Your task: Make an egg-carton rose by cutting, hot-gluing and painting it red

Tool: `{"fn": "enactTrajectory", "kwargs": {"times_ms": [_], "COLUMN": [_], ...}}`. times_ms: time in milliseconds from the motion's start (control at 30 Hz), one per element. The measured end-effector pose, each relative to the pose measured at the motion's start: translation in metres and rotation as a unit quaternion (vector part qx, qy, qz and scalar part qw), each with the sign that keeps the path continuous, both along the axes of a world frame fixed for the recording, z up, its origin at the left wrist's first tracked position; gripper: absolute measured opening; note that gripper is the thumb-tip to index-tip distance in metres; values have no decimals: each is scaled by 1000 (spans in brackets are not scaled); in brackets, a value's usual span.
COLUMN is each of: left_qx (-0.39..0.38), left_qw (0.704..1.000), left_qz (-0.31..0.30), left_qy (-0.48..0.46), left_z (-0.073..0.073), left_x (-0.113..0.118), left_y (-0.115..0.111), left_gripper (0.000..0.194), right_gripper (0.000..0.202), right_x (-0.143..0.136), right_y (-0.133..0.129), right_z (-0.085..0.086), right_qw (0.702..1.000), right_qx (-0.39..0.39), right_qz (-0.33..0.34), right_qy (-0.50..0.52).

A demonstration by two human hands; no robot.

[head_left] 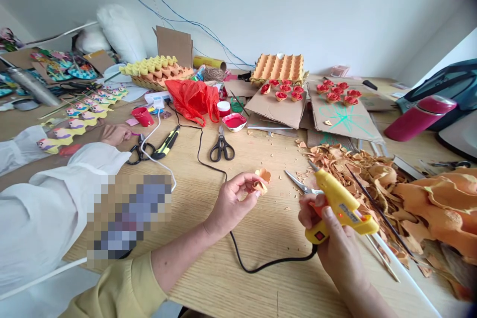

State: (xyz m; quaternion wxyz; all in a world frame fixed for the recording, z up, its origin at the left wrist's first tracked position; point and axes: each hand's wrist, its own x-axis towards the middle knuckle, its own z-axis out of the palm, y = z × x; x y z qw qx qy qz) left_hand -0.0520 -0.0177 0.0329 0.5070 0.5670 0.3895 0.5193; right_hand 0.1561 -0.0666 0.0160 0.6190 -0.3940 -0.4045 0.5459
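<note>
Right hand (328, 228) wraps the yellow glue gun (341, 206), fingers closed on the grip, nozzle aimed up and left. Left hand (231, 203) pinches a small orange flower (261, 184) between thumb and fingertips, fingers otherwise loosely curled. Flower lies left of the nozzle, apart from it, with a gap between; gun's long axis runs from my right palm toward that gap. I judge the left hand nearer the flower, since it holds it. Cord (257, 266) trails from the gun's base across the table (208, 278). Beyond the fingers: scissors (221, 148), a red bag (192, 99), orange scraps (357, 164) on the right. A co-worker's sleeve (52, 198) sits left. Farther: egg tray (278, 67), white wall.
</note>
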Motion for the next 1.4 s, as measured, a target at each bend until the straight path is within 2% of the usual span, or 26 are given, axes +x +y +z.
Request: {"fn": "enactTrajectory", "kwargs": {"times_ms": [100, 167, 300, 533, 733, 933, 1400], "left_qx": [-38, -61, -85, -81, -85, -84, -96], "left_qw": [998, 996, 993, 993, 989, 990, 990], "left_qz": [-21, -33, -58, -76, -100, -96, -92], "left_qy": [-40, -52, -51, -48, -61, -54, -52], "left_z": [-3, -4, -7, -10, -12, -12, -9], "left_x": [4, 7, 15, 23, 27, 29, 28], "left_y": [-2, -3, -9, -16, -19, -20, -21], "left_gripper": [15, 15, 15, 17, 18, 16, 15], "right_gripper": [16, 19, 26, 30, 23, 21, 25], "right_x": [-2, -3, -9, -19, -23, -26, -25], "right_y": [5, 7, 6, 2, 0, -3, -2], "right_z": [3, 0, -7, -14, -13, -4, -8], "right_qw": [997, 995, 998, 995, 991, 991, 988], "right_qx": [-19, -41, -63, -23, -4, -15, -34], "right_qz": [-48, -52, -19, 47, 49, 33, 38], "right_qy": [63, 73, 16, -87, -126, -129, -143]}}
